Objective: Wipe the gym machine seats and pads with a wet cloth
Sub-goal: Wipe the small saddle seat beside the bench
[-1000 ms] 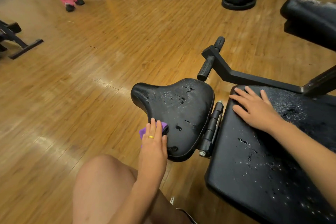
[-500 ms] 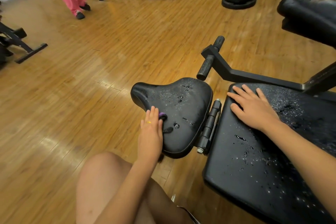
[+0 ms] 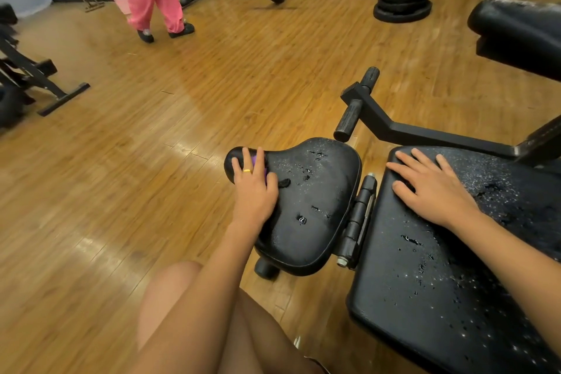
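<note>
Seat work fills my view: one saddle-shaped seat (image 3: 309,206) and one long pad (image 3: 455,282) just beside it, both black and cracked. Of the two hands, the left hand (image 3: 255,191) presses one purple cloth (image 3: 255,160) onto the seat's narrow nose, fingers laid fairly straight over it. The right hand (image 3: 434,191) rests flat on the long pad, fingers spread, holding nothing. One stack of weight plates (image 3: 402,4) stands well apart on the floor (image 3: 121,191).
</note>
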`<state>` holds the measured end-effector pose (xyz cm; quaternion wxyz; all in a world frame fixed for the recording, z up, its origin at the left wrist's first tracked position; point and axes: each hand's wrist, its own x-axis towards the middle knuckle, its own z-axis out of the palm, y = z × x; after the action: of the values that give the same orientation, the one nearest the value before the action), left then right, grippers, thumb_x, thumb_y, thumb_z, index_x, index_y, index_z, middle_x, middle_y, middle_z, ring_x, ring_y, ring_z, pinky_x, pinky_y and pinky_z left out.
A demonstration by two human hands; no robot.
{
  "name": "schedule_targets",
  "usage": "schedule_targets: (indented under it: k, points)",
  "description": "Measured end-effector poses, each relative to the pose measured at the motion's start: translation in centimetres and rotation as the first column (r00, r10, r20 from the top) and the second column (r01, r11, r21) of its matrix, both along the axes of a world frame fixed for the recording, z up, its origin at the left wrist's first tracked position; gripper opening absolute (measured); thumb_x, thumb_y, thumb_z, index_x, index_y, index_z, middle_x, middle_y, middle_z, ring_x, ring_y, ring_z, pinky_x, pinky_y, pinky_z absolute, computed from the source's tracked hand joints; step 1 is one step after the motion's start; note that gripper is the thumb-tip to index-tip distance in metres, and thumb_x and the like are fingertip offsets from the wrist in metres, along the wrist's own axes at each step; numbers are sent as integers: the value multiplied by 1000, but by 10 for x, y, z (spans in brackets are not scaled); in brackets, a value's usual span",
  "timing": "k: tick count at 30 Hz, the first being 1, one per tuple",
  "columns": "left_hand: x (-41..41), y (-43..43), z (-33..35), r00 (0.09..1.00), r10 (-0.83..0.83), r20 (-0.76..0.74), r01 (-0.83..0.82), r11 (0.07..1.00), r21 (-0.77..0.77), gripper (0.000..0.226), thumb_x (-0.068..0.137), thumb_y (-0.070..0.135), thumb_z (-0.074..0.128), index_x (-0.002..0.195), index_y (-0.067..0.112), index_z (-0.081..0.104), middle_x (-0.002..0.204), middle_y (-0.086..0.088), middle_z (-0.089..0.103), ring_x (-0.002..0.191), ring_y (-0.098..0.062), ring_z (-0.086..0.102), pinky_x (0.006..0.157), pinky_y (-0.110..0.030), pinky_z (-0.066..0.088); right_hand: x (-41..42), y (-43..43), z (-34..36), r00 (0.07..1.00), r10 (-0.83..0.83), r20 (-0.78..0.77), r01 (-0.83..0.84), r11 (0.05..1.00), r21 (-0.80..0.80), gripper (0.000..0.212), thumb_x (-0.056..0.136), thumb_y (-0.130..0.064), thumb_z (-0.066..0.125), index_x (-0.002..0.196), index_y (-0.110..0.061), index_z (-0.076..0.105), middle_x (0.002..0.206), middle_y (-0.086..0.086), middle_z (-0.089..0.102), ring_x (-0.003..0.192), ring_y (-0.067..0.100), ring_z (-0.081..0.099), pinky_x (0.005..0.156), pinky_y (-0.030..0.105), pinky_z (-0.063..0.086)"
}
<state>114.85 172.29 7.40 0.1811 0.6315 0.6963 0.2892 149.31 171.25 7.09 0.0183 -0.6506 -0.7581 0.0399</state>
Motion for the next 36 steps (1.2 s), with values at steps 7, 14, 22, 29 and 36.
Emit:
schedule_targets:
  k: [7, 14, 22, 29, 36]
  points:
    - [-26, -32, 2, 994, 5, -108, 5, 996, 92, 52, 96, 34, 62, 145, 29, 47, 135, -7, 61, 119, -29, 58, 95, -41, 48, 0, 2, 0, 1000, 3, 7, -3, 1000, -7, 54, 101, -51, 23, 153, -38, 26, 164, -12, 12, 151, 12, 0, 122, 46, -2]
    - [-14, -30, -10, 993, 80, -88, -51, 954, 296, 37, 92, 31, 68, 127, 17, 66, 123, 0, 58, 109, -18, 45, 88, -32, 43, -2, 2, 1, 1000, 7, -7, -7, 1000, -4, 54, 101, -52, 23, 153, -38, 27, 163, -12, 13, 151, 12, 0, 123, 46, -2]
    - [-15, 22, -3, 995, -69, 75, 51, 975, 217, 51, 103, 4, 39, 152, 17, 34, 163, -5, 23, 153, -21, 6, 122, -45, 0, -1, 4, 1, 1000, 7, -22, -7, 1000, 3, 53, 100, -51, 25, 152, -38, 29, 163, -12, 15, 151, 12, 2, 123, 46, -2]
    - [-1, 7, -9, 1000, 22, 3, -22, 995, 93, 45, 101, 7, 41, 145, 11, 47, 165, -9, 17, 148, -36, 22, 117, -44, 28, 0, 1, 0, 999, 0, -40, 1, 1000, 12, 52, 100, -50, 28, 151, -38, 32, 163, -12, 17, 151, 12, 4, 123, 47, 0]
    - [20, -50, -19, 985, 85, -147, -84, 996, 11, 50, 105, 22, 37, 154, 17, 31, 166, -2, 11, 149, -23, 25, 96, -45, 49, 1, 2, 0, 999, 0, -35, 0, 1000, 13, 53, 100, -51, 27, 151, -38, 32, 163, -12, 17, 151, 11, 5, 123, 47, 0]
